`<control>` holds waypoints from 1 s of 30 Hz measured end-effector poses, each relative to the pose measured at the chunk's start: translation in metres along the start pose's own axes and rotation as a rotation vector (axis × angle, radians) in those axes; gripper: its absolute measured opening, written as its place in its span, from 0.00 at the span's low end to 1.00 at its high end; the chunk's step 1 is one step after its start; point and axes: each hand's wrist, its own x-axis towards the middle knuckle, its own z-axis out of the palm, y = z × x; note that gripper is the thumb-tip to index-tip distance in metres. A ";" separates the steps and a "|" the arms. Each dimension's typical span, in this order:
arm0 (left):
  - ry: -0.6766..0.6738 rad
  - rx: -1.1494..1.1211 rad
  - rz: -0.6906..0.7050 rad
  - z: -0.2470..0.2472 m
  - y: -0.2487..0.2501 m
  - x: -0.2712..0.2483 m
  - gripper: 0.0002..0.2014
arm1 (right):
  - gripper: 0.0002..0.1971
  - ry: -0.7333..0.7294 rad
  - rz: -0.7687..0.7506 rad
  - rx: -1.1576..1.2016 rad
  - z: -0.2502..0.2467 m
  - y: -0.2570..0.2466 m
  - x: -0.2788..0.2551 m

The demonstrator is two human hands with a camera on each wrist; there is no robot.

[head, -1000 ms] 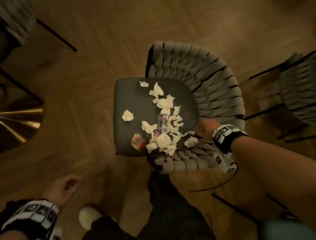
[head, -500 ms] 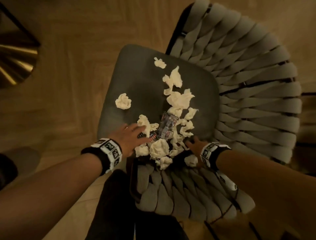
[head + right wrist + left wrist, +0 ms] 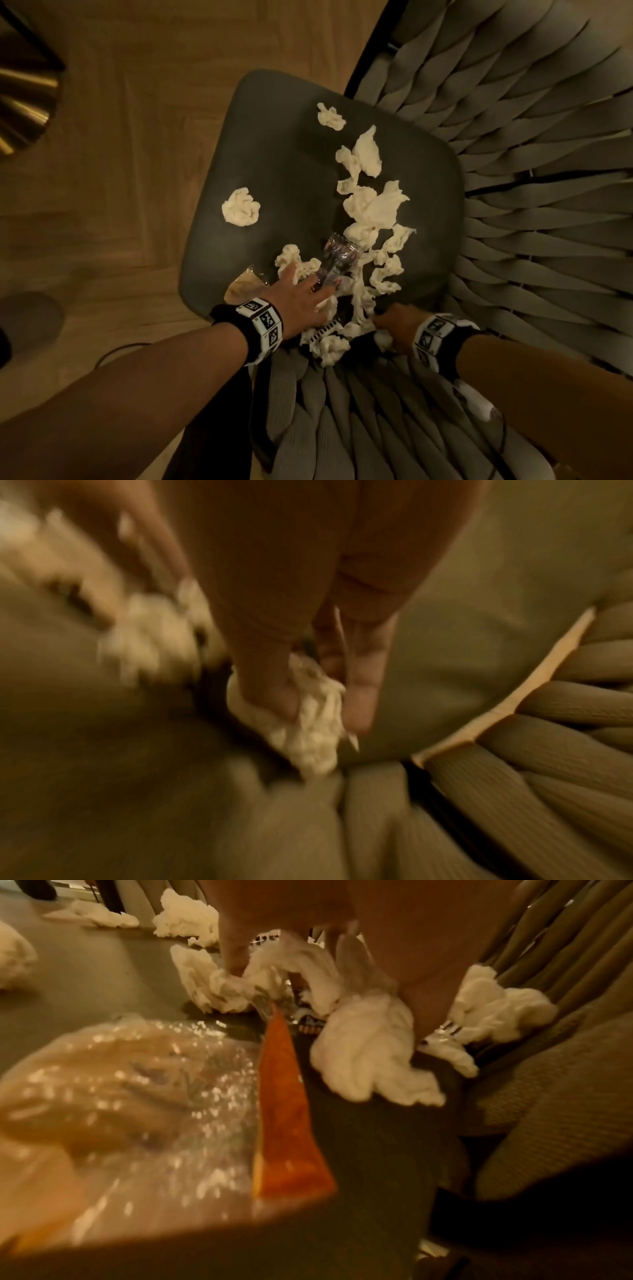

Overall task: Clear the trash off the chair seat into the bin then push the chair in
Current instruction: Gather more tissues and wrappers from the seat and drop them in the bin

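The left hand [image 3: 301, 298] lies with fingers spread across white crumpled tissue scraps [image 3: 373, 209] and a shiny foil wrapper [image 3: 337, 260] on the dark grey cushioned chair seat [image 3: 274, 164]; the right hand [image 3: 394, 325] pinches one white tissue wad [image 3: 308, 718] between thumb and fingers at the seat's near edge.

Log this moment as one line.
left hand: pressing on tissue pile | right hand: pinching tissue wad | chair seat: still littered

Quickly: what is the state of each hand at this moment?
Left hand: open, fingers spread, pressing on the tissue pile and shiny wrapper.
Right hand: closed, pinching a crumpled tissue.
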 end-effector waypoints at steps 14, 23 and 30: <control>0.172 -0.367 0.011 -0.049 -0.032 0.002 0.14 | 0.25 0.727 -0.009 -0.042 -0.121 0.031 -0.020; 0.490 -0.585 0.019 -0.048 -0.029 -0.026 0.08 | 0.24 0.733 -0.104 0.141 -0.119 0.019 0.008; 0.831 -0.798 -0.192 -0.077 -0.035 -0.093 0.07 | 0.20 0.924 -0.149 0.384 -0.139 0.039 -0.052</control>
